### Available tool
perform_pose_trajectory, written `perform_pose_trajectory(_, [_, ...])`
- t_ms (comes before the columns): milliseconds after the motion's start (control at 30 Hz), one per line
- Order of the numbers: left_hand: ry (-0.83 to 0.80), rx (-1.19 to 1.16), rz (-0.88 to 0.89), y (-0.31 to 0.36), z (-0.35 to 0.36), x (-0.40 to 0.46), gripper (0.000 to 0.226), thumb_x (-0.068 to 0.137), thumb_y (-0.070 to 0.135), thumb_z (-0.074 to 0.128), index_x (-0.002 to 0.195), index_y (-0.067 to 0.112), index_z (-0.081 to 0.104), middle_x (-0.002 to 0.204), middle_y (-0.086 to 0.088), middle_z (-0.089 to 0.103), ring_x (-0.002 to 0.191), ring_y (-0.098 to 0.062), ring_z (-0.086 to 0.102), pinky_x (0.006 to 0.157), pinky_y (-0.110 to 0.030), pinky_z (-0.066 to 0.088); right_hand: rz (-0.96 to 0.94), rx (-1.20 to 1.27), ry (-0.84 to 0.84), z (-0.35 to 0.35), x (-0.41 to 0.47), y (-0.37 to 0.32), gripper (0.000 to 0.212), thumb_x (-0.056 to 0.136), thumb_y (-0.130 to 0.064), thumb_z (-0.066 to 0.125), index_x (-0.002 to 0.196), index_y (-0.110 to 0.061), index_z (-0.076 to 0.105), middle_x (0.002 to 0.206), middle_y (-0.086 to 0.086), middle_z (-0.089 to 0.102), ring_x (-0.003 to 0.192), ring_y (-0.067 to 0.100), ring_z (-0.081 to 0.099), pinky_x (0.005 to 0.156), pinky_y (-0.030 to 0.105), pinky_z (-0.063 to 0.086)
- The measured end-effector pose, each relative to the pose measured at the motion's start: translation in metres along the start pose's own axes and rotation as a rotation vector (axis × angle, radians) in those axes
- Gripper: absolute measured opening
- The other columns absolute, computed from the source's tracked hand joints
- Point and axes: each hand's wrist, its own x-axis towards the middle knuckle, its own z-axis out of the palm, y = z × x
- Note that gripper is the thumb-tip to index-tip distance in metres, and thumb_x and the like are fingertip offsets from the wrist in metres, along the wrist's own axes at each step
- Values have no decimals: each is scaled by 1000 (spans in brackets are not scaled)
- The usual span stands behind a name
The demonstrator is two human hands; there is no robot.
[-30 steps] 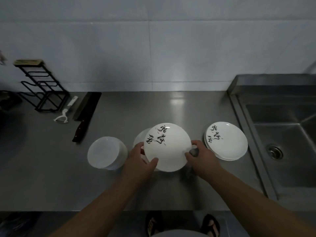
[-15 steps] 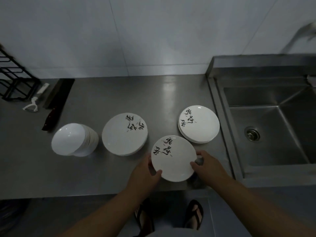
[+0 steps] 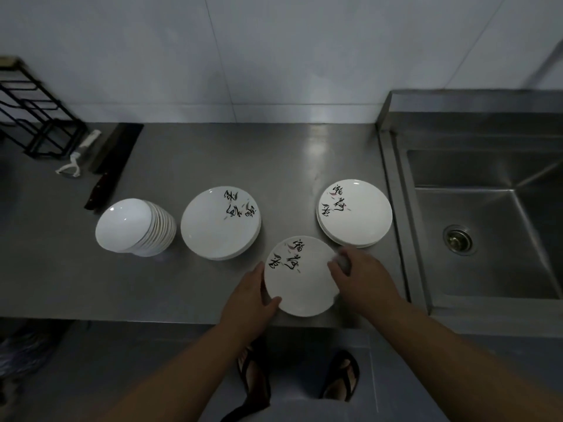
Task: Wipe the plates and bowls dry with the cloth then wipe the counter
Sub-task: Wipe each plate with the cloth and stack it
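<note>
A white plate with black brush lettering [image 3: 300,277] is held over the counter's front edge. My left hand [image 3: 248,303] grips its left rim, thumb on top. My right hand [image 3: 362,277] is at its right rim, closed on a small grey cloth [image 3: 342,261] that presses against the plate's face. A stack of similar plates [image 3: 355,213] lies to the right by the sink. A larger plate stack [image 3: 219,222] sits in the middle, and a leaning stack of white bowls [image 3: 134,228] is on the left.
The steel counter [image 3: 213,153] runs left from a steel sink [image 3: 487,239] with its drain [image 3: 458,239]. A cleaver [image 3: 109,166], a white peeler [image 3: 76,161] and a black wire rack [image 3: 33,117] are at the back left. My sandalled feet show below the counter edge.
The held plate has come from in front of the middle stack to the counter's front right. My right hand with the cloth has slid up onto the plate's right rim. The view has shifted right.
</note>
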Motion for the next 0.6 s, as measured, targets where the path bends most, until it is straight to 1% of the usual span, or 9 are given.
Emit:
perform_pose_trajectory(67, [35,123,45,-2,-1,2,90,87,52,69,160,26,23,161,4,34,144,-19,35,119,-38,31,-133,-27,-102,4,0,-11,59,96,-56,56,148,-29,47,144,1,54,131,21,51,109,37,42])
perform_pose_trajectory(133, [53,257,97,-6,-2,4,94,88,63,59,163,28,14,167,4,23,148,-21,28,121,-41,26,-232,-284,-251,16,-1,-16,76,100,-63,39,163,-23,23,168,6,23,155,27,18,128,42,14])
perform_pose_trajectory(167, [46,310,122,-9,-2,6,94,89,66,53,163,29,9,170,4,15,152,-21,22,122,-42,20,-285,-395,-280,24,-3,-16,81,99,-67,28,164,-19,15,172,8,9,158,29,4,127,41,-2])
perform_pose_trajectory(233, [1,393,182,-15,-1,9,93,91,69,42,164,30,0,172,6,-2,157,-19,9,124,-40,8,-375,-509,-322,38,-6,-16,92,93,-70,9,164,-11,13,172,12,1,159,31,-5,122,40,-13])
perform_pose_trajectory(333, [-58,452,248,-24,2,13,89,94,69,32,163,30,-9,166,12,-22,158,-17,-5,126,-41,-3,-381,-545,-414,58,-10,-14,100,91,-74,8,163,-6,3,171,18,-6,158,32,-8,124,43,-13])
perform_pose_trajectory(433, [-70,457,272,-33,4,17,87,97,70,31,163,28,-9,165,13,-24,157,-17,-8,127,-45,-2,-335,-601,-384,72,-4,-19,119,78,-87,-15,162,-4,-6,169,23,-11,157,35,-12,127,50,-10])
perform_pose_trajectory(467, [-71,451,278,-35,6,18,87,98,71,29,163,28,-8,166,12,-23,158,-17,-8,127,-46,-2,-313,-602,-357,76,-1,-23,119,77,-87,-17,162,-5,-8,168,25,-12,157,36,-13,127,52,-9])
perform_pose_trajectory(533, [-78,423,283,-38,8,20,87,97,74,23,163,28,-7,168,11,-20,158,-17,-8,127,-46,-4,-284,-558,-335,85,6,-28,110,82,-83,-5,162,-8,-10,166,25,-16,156,37,-16,126,54,-8])
perform_pose_trajectory(600, [-98,397,282,-42,8,22,89,94,76,19,163,27,-8,169,10,-19,157,-15,-12,127,-46,-6,-349,-499,-343,92,8,-29,102,89,-78,5,163,-8,-2,167,22,-14,156,36,-15,127,55,-2])
